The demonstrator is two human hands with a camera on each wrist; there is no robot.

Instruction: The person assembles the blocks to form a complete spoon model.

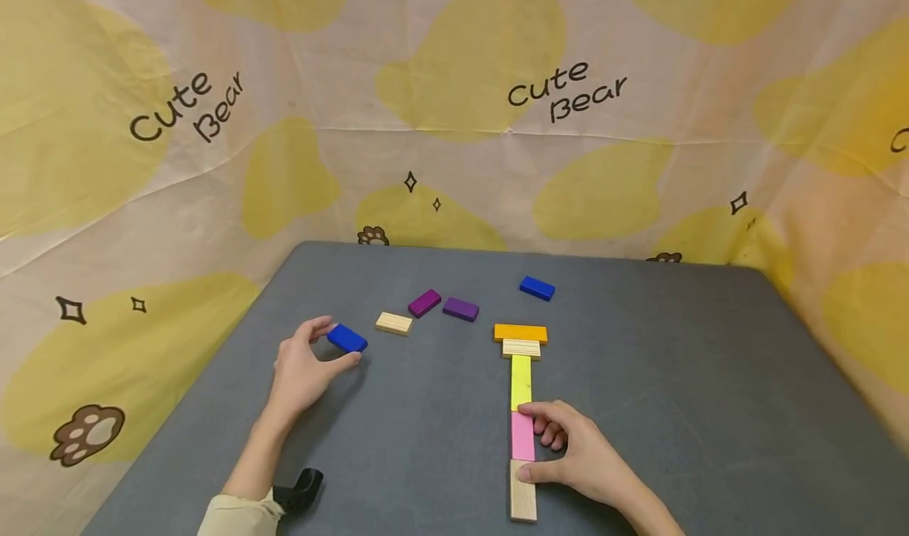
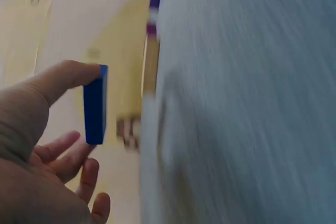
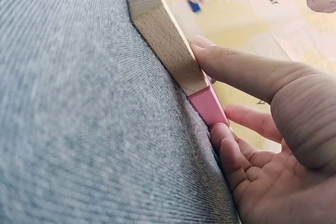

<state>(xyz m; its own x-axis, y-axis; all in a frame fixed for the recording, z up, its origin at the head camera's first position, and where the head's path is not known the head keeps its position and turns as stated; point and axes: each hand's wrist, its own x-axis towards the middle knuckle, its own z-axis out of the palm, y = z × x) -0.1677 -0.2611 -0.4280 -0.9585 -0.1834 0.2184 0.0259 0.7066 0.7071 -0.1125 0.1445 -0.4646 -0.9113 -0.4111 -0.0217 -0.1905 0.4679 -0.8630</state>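
Note:
Raised over the table's left side, my left hand (image 1: 301,370) pinches a blue block (image 1: 347,338) between thumb and fingertips; the left wrist view shows the block (image 2: 95,106) held at its two ends. My right hand (image 1: 585,453) rests on a straight row of blocks. Its thumb touches the top of the plain wooden block (image 1: 523,500) at the near end, and its index fingertip lies where the pink block (image 1: 522,437) meets the yellow block (image 1: 521,382). Beyond them, a ridged wooden block (image 1: 521,349) and an orange block (image 1: 521,332) lie crosswise, forming a T.
Loose on the grey table (image 1: 675,394) lie a light wooden block (image 1: 394,324), a magenta block (image 1: 424,303), a purple block (image 1: 461,309) and another blue block (image 1: 537,288). A black strap-like piece (image 1: 305,489) sits by the left sleeve (image 1: 241,516). Printed cloth (image 1: 454,70) encloses the table.

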